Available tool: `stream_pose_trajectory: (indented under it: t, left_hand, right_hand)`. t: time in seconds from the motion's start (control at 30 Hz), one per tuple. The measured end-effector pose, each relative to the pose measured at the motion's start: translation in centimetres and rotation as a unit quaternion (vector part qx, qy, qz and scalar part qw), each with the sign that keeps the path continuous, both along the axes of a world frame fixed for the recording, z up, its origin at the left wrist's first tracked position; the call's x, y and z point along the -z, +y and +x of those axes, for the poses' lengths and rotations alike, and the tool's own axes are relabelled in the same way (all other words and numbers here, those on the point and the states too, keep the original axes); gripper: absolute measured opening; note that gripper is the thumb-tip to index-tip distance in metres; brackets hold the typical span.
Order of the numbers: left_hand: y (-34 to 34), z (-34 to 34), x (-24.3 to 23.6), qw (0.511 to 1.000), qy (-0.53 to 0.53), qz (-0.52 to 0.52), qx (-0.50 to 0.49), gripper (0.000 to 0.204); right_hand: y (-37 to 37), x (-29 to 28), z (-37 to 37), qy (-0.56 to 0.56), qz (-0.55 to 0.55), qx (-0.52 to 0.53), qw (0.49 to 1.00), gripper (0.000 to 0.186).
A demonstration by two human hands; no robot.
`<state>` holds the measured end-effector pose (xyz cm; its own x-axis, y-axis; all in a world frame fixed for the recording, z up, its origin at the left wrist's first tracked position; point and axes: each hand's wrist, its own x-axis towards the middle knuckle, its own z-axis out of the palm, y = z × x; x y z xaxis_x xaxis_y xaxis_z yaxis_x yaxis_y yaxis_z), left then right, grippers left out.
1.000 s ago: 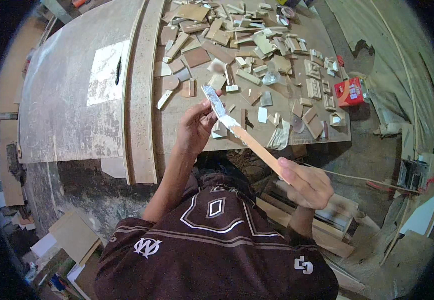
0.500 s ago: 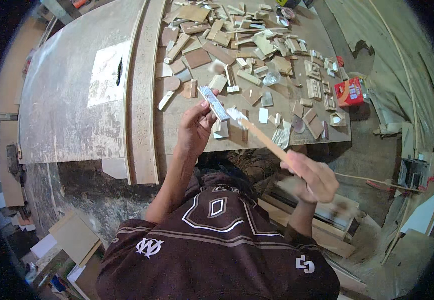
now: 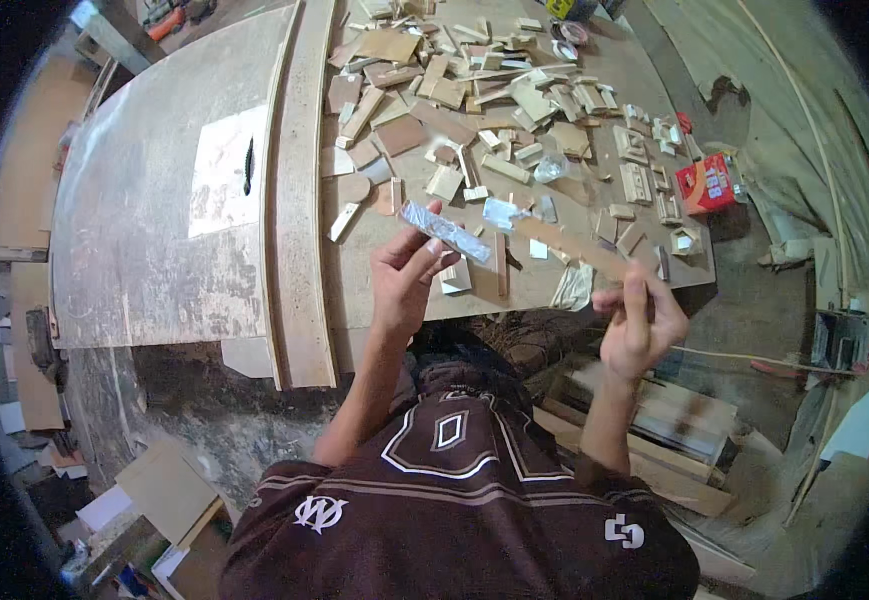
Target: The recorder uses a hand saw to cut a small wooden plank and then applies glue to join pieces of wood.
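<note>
Above the near edge of the table, my left hand (image 3: 404,280) pinches a short narrow strip (image 3: 444,231) between thumb and fingers. White, wet-looking smears cover the strip's upper face. My right hand (image 3: 642,325) is closed round the lower end of a long, flat wooden stick (image 3: 579,248), slightly blurred. A lump of white paste (image 3: 502,212) clings to the stick's far end, which is just right of the strip and a small gap away from it. Beneath the strip, a small pale wood block (image 3: 455,277) lies on the table, partly covered by my fingers.
Loose wood offcuts (image 3: 434,85) crowd the far half of the table (image 3: 374,300). Stacked block pieces (image 3: 635,182) and a red container (image 3: 706,185) are at the right. A long board (image 3: 299,250) runs along the left. More boards (image 3: 689,420) lie low at my right.
The pasted end of the stick has moved off the strip's near end, up and to the right. My right hand has risen slightly and its grip has turned. The strip is tilted flatter.
</note>
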<state>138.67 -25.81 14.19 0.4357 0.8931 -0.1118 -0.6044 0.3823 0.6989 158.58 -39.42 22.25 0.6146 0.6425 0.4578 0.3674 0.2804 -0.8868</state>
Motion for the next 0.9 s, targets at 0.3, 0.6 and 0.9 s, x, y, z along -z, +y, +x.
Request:
stream_pose_trajectory:
  t: [0.3, 0.6, 0.9]
  left_hand:
    - [-0.2, 0.3, -0.1, 0.983, 0.06, 0.162, -0.065, 0.034]
    - [0.6, 0.5, 0.5, 0.965, 0.108, 0.195, -0.137, 0.037]
    - [0.7, 1.7, -1.6, 0.897, 0.248, 0.285, -0.228, 0.031]
  right_hand:
    - [1.9, 2.7, -1.3, 0.344, -0.061, -0.001, 0.937, 0.018]
    - [1.6, 3.1, -0.5, 0.355, -0.059, 0.039, 0.932, 0.02]
    - [1.1, -0.9, -2.9, -0.131, 0.035, -0.029, 0.99, 0.013]
